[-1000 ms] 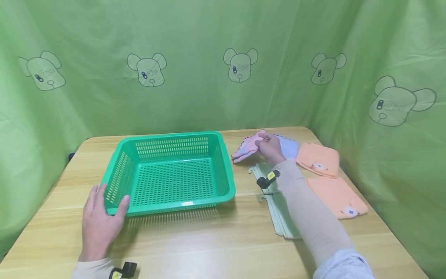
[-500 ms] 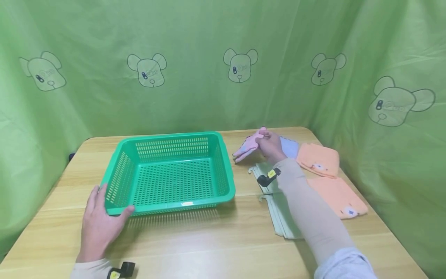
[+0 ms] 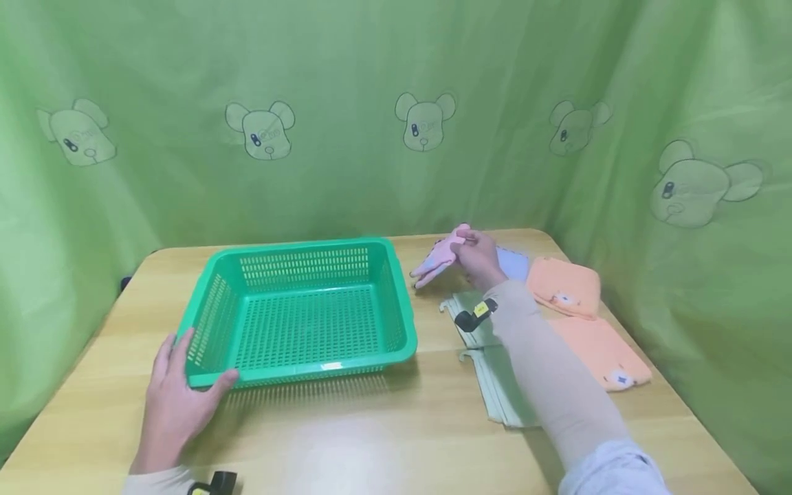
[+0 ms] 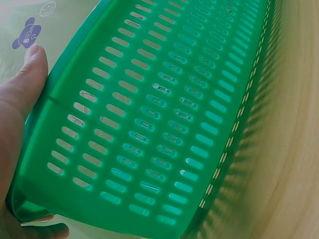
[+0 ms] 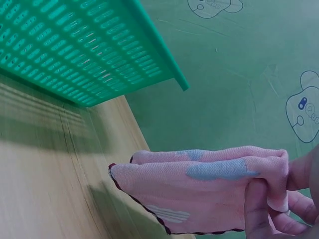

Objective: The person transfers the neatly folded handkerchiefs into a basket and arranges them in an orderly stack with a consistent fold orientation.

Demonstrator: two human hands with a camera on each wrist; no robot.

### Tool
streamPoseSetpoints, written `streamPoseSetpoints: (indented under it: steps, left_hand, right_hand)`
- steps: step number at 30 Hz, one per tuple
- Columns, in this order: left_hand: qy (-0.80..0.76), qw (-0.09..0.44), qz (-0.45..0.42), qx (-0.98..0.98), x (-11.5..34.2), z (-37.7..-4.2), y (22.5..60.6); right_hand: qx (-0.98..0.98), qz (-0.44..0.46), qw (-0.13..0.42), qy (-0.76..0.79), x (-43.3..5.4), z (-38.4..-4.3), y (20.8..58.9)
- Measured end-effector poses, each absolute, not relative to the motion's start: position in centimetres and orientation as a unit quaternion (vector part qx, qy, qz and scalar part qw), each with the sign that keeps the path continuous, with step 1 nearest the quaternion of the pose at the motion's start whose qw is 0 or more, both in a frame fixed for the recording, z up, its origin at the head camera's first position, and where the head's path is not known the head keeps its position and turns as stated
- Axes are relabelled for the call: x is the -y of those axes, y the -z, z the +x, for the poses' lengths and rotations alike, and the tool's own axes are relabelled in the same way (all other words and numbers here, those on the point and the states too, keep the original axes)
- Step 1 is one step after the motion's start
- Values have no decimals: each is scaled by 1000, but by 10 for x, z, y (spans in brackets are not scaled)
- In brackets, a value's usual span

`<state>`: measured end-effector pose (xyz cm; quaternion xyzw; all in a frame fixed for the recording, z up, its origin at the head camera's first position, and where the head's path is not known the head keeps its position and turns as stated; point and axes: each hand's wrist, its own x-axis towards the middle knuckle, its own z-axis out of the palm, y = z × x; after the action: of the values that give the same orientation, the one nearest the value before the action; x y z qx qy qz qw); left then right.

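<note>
My right hand (image 3: 479, 256) pinches a folded pink towel (image 5: 199, 191) with dark edging and pale blue and white patches. In the right wrist view the thumb lies on the near face, with other fingers behind the fold. The towel hangs tilted above the table, right of a green plastic basket (image 3: 309, 368). At that basket's near-left corner rests my left hand (image 3: 176, 405), fingers fairly straight along the side and thumb against the front rim. In the left wrist view the thumb touches the upper edge; most fingers are hidden or cut off.
A blue folded towel (image 3: 512, 263) lies partly behind my right hand. Two orange folded towels (image 3: 564, 282) are by the table's right edge. Light green folded cloths (image 3: 491, 385) with small loops lie under the right forearm. A green curtain (image 3: 346, 192) surrounds the wooden table (image 3: 346, 440).
The pink towel has been raised slightly and tipped steeper in my right hand. My left thumb has slid from inside the corner onto the front rim. The basket stays put.
</note>
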<state>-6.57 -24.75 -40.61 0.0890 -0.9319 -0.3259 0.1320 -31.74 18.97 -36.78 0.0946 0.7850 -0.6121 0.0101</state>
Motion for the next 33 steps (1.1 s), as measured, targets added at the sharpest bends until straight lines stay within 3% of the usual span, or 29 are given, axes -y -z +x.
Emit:
streamPoseSetpoints:
  steps: [33]
  left_hand:
    - [334, 117, 109, 929, 248, -67, 406]
  right_hand:
    - [-734, 60, -10, 677, -178, -307, 339]
